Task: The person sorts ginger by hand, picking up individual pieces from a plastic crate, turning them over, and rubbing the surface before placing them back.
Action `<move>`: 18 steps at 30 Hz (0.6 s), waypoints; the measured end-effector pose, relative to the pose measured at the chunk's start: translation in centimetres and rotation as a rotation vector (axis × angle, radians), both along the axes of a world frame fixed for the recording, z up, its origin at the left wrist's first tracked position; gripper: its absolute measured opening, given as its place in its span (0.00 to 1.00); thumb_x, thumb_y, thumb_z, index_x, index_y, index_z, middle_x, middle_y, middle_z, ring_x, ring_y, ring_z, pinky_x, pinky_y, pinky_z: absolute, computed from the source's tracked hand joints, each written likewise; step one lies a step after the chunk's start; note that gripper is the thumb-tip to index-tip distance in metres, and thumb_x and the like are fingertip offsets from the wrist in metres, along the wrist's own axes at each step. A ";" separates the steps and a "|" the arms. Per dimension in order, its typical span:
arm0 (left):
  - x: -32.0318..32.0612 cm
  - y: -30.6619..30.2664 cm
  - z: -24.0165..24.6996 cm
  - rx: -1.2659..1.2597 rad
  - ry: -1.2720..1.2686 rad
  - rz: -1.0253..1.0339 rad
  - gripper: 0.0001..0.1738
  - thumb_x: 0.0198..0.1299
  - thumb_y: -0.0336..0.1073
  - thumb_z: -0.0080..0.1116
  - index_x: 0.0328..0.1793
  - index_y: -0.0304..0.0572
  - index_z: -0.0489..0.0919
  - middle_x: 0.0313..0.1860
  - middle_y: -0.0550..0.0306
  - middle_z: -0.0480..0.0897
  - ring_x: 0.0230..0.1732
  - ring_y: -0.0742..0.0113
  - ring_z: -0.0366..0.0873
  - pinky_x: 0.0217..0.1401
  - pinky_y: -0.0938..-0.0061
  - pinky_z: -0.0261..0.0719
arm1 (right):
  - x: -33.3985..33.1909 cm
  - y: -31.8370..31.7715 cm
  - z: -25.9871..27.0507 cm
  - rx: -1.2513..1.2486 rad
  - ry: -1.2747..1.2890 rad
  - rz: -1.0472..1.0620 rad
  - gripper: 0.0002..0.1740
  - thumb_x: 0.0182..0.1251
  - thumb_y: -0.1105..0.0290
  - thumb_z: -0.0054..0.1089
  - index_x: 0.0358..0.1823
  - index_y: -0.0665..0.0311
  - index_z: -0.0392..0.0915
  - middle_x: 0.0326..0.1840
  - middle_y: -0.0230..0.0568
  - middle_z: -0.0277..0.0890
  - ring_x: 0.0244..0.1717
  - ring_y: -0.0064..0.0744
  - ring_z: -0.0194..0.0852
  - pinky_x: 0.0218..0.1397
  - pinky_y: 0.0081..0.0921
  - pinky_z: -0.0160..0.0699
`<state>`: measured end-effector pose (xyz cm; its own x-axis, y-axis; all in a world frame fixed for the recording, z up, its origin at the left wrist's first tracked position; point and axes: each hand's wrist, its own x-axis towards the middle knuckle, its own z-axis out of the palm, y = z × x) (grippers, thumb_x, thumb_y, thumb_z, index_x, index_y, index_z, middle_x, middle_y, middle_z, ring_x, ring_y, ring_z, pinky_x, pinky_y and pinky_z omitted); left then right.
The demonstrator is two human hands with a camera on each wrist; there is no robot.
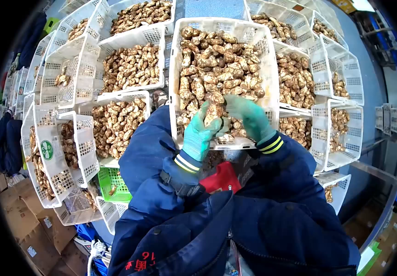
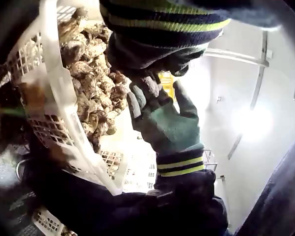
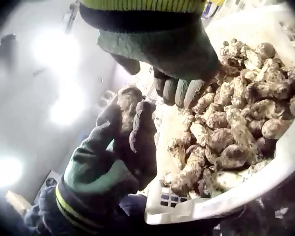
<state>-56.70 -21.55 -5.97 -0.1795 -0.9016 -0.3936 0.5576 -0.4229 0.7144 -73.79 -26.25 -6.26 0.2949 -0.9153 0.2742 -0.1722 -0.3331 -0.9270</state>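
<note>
My gloved left hand (image 1: 200, 133) grips a brown, dirt-flecked mushroom (image 1: 214, 106) above the near part of a full white basket (image 1: 276, 83). The right wrist view shows the mushroom (image 3: 130, 101) held upright, between the thumb and fingers of the left hand (image 3: 101, 167). Just to its right is my right hand (image 1: 250, 117), fingers loosely bent and turned toward the mushroom; whether they touch it, I cannot tell. In the left wrist view the right hand (image 2: 172, 123) has its thumb apart from the fingers. More mushrooms (image 1: 221, 64) are heaped inside the basket.
White baskets of mushrooms (image 1: 131, 69) stand on the left, others (image 1: 295, 78) on the right. A green basket (image 1: 114, 184) is at lower left, near cardboard boxes (image 1: 37, 230). Something red (image 1: 221, 178) lies below the central basket, and a metal frame (image 1: 378, 172) stands at right.
</note>
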 end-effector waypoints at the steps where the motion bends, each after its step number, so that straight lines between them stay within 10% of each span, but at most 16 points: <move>1: 0.2 -0.1 -0.4 -0.006 -0.061 -0.020 0.38 0.60 0.26 0.57 0.75 0.34 0.52 0.49 0.53 0.80 0.31 0.74 0.79 0.21 0.88 0.70 | 0.2 0.1 -0.4 -0.231 0.147 0.116 0.18 0.63 0.77 0.51 0.55 0.65 0.75 0.47 0.44 0.77 0.46 0.40 0.79 0.45 0.26 0.79; 2: 0.2 0.0 -0.8 -0.127 -0.103 -0.016 0.40 0.58 0.22 0.57 0.76 0.32 0.51 0.61 0.51 0.71 0.42 0.71 0.76 0.36 0.86 0.72 | 0.2 0.6 -0.5 -0.260 0.522 0.177 0.18 0.61 0.77 0.52 0.54 0.63 0.76 0.42 0.45 0.75 0.43 0.41 0.78 0.43 0.28 0.79; 5: 0.1 0.2 -1.7 -0.308 -0.212 -0.050 0.43 0.55 0.17 0.54 0.77 0.31 0.49 0.77 0.50 0.53 0.63 0.70 0.64 0.58 0.84 0.69 | 1.8 2.2 -2.4 -0.212 0.443 0.066 0.10 0.59 0.73 0.60 0.41 0.69 0.77 0.29 0.41 0.70 0.27 0.35 0.72 0.27 0.33 0.72; 8: -0.4 0.8 -1.9 -0.285 -0.246 -0.112 0.42 0.56 0.16 0.51 0.77 0.32 0.48 0.75 0.50 0.55 0.68 0.68 0.59 0.65 0.81 0.63 | 1.6 2.3 -3.2 0.700 -0.025 -0.109 0.16 0.58 0.65 0.67 0.25 0.67 0.70 0.19 0.34 0.63 0.20 0.25 0.64 0.21 0.33 0.65; 15: -0.5 0.3 -0.6 -0.147 -0.154 -0.166 0.42 0.62 0.23 0.53 0.79 0.48 0.46 0.54 0.61 0.71 0.30 0.81 0.71 0.26 0.88 0.71 | 3.0 2.3 2.1 1.005 -0.275 -0.220 0.16 0.63 0.71 0.63 0.22 0.59 0.64 0.23 0.24 0.62 0.26 0.15 0.64 0.24 0.19 0.66; 18: 0.2 0.1 0.7 -0.022 -0.184 -0.268 0.42 0.62 0.22 0.52 0.79 0.47 0.46 0.70 0.55 0.64 0.29 0.83 0.72 0.25 0.89 0.70 | 2.2 2.4 -0.1 0.938 -0.366 -0.189 0.18 0.61 0.69 0.65 0.21 0.58 0.62 0.23 0.28 0.65 0.25 0.17 0.68 0.24 0.20 0.68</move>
<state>-56.45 -21.46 -5.24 -0.3396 -0.8403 -0.4227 0.2888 -0.5208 0.8033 -71.61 -23.82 -6.39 0.1654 -0.8303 -0.5323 0.1997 0.5567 -0.8063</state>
